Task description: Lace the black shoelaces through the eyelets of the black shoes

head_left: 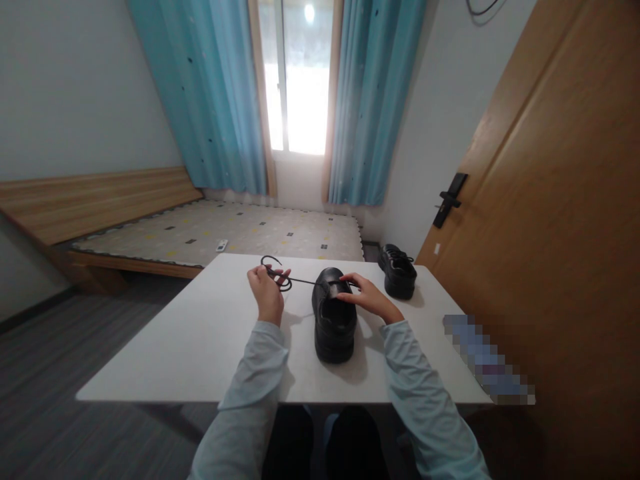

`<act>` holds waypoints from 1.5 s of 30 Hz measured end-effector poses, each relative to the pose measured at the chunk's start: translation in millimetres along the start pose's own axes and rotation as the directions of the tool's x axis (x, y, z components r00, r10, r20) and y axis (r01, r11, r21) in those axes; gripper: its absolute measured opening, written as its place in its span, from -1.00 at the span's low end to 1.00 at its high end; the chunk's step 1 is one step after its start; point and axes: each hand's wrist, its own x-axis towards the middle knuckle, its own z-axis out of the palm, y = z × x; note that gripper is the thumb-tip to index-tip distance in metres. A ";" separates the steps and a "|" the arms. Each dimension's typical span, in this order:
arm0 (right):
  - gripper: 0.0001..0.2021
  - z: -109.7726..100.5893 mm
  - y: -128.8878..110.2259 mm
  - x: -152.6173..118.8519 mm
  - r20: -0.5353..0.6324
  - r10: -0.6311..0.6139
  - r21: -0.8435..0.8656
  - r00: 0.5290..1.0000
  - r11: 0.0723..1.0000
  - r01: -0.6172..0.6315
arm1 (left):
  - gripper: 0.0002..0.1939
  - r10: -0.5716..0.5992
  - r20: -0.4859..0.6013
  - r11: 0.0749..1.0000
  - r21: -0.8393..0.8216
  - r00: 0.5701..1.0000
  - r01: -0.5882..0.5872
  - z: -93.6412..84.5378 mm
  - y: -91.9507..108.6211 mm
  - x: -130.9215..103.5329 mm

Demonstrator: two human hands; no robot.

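A black shoe (pixel 334 337) stands on the white table in front of me, its toe pointing away and its opening toward me. My left hand (pixel 267 290), to the left of the shoe, is closed on a black shoelace (pixel 300 281). The lace runs taut from that hand to the shoe's eyelets, and its loose end curls around the fingers. My right hand (pixel 367 297) rests on the right side of the shoe, thumb at the tongue and fingers by the lacing. Whether those fingers pinch a lace is hard to make out.
A second black shoe (pixel 400 273) with tied laces stands at the table's (pixel 200 340) back right. A pixelated flat item (pixel 483 357) lies along the right edge. Beyond the table is a bed (pixel 260 230) with a small white remote (pixel 222 246); a wooden door (pixel 565 233) stands at right.
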 end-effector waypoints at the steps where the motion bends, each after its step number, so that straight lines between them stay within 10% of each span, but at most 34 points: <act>1: -0.48 0.1 0.1 0.1 0.001 0.004 -0.001 1.000 1.000 -0.004 | -0.95 0.022 -0.015 0.999 0.028 1.000 -0.022 -0.6 1.1 0.2; 9: -0.48 1.8 2.3 2.2 0.006 -0.006 -0.002 1.000 1.000 0.006 | -0.92 0.291 -0.006 0.916 0.289 0.957 -0.277 -6.9 0.1 5.5; 21: -0.48 3.4 1.1 3.1 0.002 -0.003 0.003 1.000 1.000 0.003 | -0.95 0.634 -0.004 0.663 0.517 0.773 -0.541 -6.7 14.0 -2.9; 29: -0.47 3.9 -2.3 3.6 0.004 0.007 -0.002 1.000 1.000 -0.007 | -0.93 0.741 0.203 0.438 0.577 0.641 -0.689 -10.0 12.8 -7.3; 32: -0.47 4.6 -3.2 4.0 -0.001 0.008 0.002 1.000 1.000 -0.008 | -0.94 0.652 0.466 0.288 0.577 0.598 -0.764 -9.4 8.4 -7.0; 37: -0.46 6.1 -3.7 4.6 -0.009 0.010 0.000 1.000 1.000 -0.010 | -0.90 0.166 0.811 0.199 0.530 0.561 -0.825 -7.4 -1.9 -8.5; 41: -0.46 6.0 -4.0 4.8 -0.007 0.010 0.001 1.000 1.000 -0.010 | -0.86 -0.054 0.867 0.156 0.498 0.496 -0.853 -9.2 -4.2 -9.8; 45: -0.46 5.2 -4.5 4.5 -0.004 0.009 -0.004 1.000 1.000 -0.009 | -0.89 -0.037 0.843 0.085 0.537 0.536 -0.839 -9.1 0.3 -10.2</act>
